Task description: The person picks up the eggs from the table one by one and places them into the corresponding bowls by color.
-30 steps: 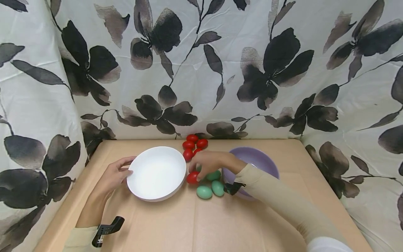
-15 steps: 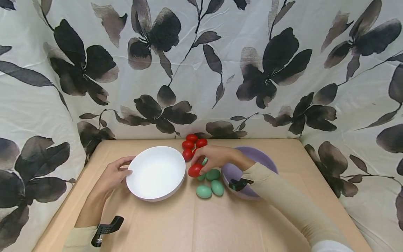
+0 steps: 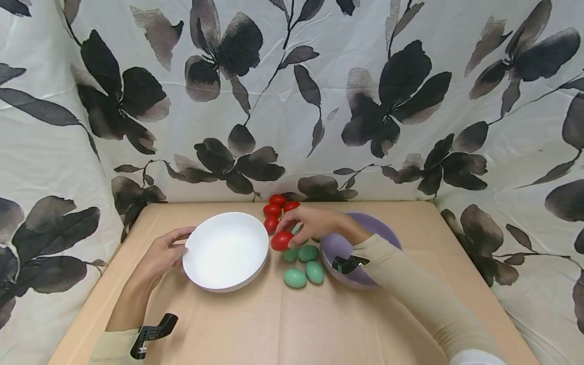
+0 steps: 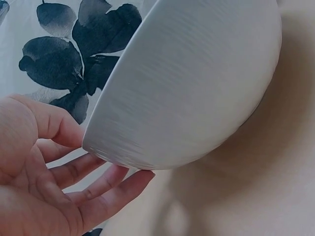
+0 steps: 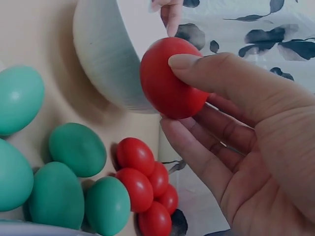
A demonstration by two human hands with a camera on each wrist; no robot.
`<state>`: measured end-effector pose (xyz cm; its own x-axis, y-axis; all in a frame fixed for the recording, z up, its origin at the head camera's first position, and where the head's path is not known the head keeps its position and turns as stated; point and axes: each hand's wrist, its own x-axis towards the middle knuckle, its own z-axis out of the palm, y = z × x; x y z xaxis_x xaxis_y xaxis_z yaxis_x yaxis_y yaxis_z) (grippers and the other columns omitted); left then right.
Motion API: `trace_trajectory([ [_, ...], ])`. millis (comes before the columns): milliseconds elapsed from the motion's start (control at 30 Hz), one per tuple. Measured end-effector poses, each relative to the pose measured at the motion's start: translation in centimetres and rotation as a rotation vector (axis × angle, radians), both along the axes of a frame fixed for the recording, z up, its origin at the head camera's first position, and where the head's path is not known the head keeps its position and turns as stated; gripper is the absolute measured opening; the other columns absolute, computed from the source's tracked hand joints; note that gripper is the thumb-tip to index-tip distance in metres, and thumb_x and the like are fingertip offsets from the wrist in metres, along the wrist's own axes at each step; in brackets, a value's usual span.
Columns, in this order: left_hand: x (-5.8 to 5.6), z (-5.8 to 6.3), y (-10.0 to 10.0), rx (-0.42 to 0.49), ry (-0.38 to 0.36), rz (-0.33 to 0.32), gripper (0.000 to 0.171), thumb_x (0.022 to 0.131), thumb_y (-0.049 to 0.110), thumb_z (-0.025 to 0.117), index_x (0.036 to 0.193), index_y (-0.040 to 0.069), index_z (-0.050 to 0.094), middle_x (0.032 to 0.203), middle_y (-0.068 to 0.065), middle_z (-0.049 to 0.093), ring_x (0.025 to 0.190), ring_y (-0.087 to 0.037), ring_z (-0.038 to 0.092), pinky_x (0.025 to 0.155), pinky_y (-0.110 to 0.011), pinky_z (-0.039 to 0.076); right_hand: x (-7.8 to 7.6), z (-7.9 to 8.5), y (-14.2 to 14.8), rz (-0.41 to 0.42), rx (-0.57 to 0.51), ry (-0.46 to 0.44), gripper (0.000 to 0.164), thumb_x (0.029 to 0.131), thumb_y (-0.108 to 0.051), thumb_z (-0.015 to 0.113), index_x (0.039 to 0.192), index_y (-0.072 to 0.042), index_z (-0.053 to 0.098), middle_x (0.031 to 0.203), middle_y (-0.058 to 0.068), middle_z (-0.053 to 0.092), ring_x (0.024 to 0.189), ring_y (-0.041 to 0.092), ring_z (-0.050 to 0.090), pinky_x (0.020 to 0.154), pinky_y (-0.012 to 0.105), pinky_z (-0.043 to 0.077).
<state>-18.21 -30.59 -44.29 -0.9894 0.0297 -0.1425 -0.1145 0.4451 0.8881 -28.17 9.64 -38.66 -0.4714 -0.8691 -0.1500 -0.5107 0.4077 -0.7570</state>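
Observation:
My right hand (image 3: 315,223) pinches a red egg (image 3: 281,241) between thumb and fingers, raised above the green eggs (image 3: 295,278). In the right wrist view, the held red egg (image 5: 172,78) appears in front of the white bowl's outer wall (image 5: 103,54). My left hand (image 3: 159,256) grips the left rim of the white bowl (image 3: 225,251), whose inside is bare. The left wrist view shows the thumb side at the rim and the other fingers (image 4: 118,194) under the bowl's wall (image 4: 197,88). The bowl looks tilted there.
More red eggs (image 3: 272,210) lie clustered at the table's back edge. A purple bowl (image 3: 383,233) stands to the right, partly behind my right forearm. The table (image 3: 274,324) is light wood-coloured, with a floral cloth (image 3: 292,126) hanging behind it.
My right hand has lifted the red egg up from among the green eggs and moved slightly away from me. The left hand and white bowl have stayed in place.

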Motion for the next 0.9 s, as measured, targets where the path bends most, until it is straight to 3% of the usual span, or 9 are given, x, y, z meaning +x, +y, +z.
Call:
trace_trajectory([
  [167, 0.0, 0.1, -0.1, 0.000, -0.010, -0.007, 0.057, 0.098, 0.002, 0.049, 0.154, 0.006, 0.042, 0.151, -0.025, 0.045, 0.106, -0.025, 0.062, 0.074, -0.037, 0.056, 0.0, 0.5, -0.1, -0.014, -0.036, -0.027, 0.042, 0.088, -0.013, 0.078, 0.129, -0.018, 0.068, 0.122, -0.005, 0.066, 0.112, 0.023, 0.062, 0.096, 0.037, 0.055],
  [467, 0.1, 0.2, -0.3, -0.002, -0.009, -0.021, 0.057, 0.098, 0.001, 0.050, 0.154, 0.006, 0.042, 0.152, -0.026, 0.044, 0.105, -0.025, 0.062, 0.075, -0.039, 0.058, -0.3, 0.5, -1.0, 0.010, -0.068, -0.018, 0.043, 0.087, -0.015, 0.079, 0.128, -0.021, 0.069, 0.125, -0.007, 0.066, 0.117, 0.016, 0.059, 0.099, 0.045, 0.054],
  [700, 0.0, 0.3, -0.5, 0.013, -0.005, -0.034, 0.058, 0.097, 0.001, 0.051, 0.154, 0.005, 0.041, 0.151, -0.027, 0.044, 0.097, -0.017, 0.063, 0.073, -0.039, 0.057, -0.4, 0.4, -2.2, 0.036, -0.100, 0.005, 0.043, 0.086, -0.015, 0.080, 0.127, -0.023, 0.069, 0.120, -0.009, 0.067, 0.113, 0.013, 0.062, 0.096, 0.033, 0.055],
  [900, 0.0, 0.3, -0.5, 0.028, -0.010, -0.044, 0.058, 0.097, 0.001, 0.052, 0.154, 0.005, 0.041, 0.152, -0.027, 0.043, 0.097, -0.017, 0.063, 0.072, -0.039, 0.057, -0.4, 0.3, -3.3, 0.052, -0.129, -0.036, 0.044, 0.086, -0.012, 0.080, 0.127, -0.022, 0.069, 0.123, -0.005, 0.063, 0.113, 0.015, 0.061, 0.095, 0.034, 0.056],
])
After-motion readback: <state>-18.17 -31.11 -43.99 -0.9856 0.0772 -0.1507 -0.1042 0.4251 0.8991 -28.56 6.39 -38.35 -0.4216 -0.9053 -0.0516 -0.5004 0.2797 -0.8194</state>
